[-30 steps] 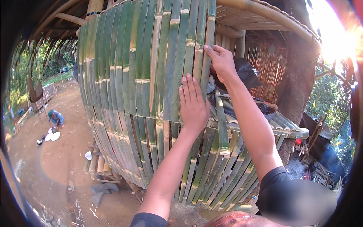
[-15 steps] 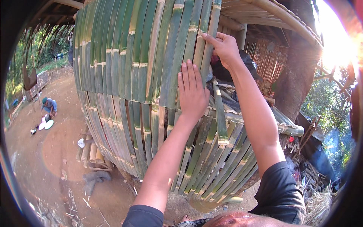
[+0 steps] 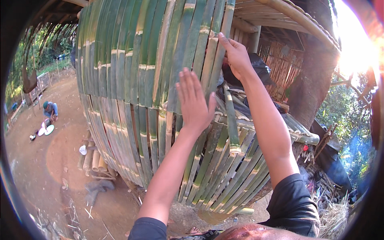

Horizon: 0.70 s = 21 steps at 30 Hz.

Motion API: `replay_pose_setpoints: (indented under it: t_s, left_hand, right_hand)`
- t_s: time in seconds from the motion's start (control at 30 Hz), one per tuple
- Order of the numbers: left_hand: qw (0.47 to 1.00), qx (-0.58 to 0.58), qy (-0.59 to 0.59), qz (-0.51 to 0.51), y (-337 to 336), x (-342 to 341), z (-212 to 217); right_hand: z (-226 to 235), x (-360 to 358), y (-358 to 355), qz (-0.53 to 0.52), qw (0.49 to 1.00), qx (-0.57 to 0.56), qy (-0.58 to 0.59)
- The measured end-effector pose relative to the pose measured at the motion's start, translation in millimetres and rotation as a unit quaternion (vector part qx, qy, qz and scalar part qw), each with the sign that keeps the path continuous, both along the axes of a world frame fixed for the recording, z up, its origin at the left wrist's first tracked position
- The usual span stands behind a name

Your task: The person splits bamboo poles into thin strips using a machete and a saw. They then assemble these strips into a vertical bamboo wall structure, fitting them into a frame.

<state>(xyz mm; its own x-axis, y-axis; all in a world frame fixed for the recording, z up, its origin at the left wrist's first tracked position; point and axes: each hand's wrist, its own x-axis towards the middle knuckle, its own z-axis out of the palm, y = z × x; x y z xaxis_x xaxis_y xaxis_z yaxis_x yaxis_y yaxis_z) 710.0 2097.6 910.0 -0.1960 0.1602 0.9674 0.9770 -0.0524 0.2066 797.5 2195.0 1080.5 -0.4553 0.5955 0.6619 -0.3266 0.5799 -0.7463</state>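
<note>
A tall wall of split green bamboo slats [image 3: 132, 80] stands in front of me, woven with crosswise strips. My left hand [image 3: 195, 102] lies flat on the slats near the wall's right side, fingers spread and pointing up. My right hand [image 3: 237, 56] is higher, its fingers curled around the outermost upright slat [image 3: 219, 52] at the wall's right edge. Below that edge, loose slats [image 3: 230, 120] splay outward at an angle.
Behind the edge sits a dark bundle [image 3: 260, 70] and a bamboo hut frame [image 3: 280, 16]. A tree trunk [image 3: 316, 68] rises at the right. On the dirt ground lie cut bamboo pieces [image 3: 94, 160] and a grey cloth [image 3: 98, 188]. A person [image 3: 50, 112] crouches far left.
My view has moved closer to the wall. The left hand stays flat on the slats and the right hand keeps its hold on the edge slat.
</note>
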Motion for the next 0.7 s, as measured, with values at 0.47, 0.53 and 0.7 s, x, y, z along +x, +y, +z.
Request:
replay_pose_setpoints:
  t_s: [0.47,0.53,0.7]
  left_hand:
    - [0.998,0.059,-0.002,-0.013,11,-30,-12]
    - [0.993,0.083,-0.007,-0.081,4,-37,-23]
    - [0.996,0.02,-0.017,-0.084,-29,-33,-68]
  right_hand:
    - [-11,-37,-18,0.007,0.992,-0.025,0.121]
    - [-14,-28,-24,-0.014,0.998,-0.028,0.059]
    - [-39,3,-23,-0.046,0.992,0.051,-0.101]
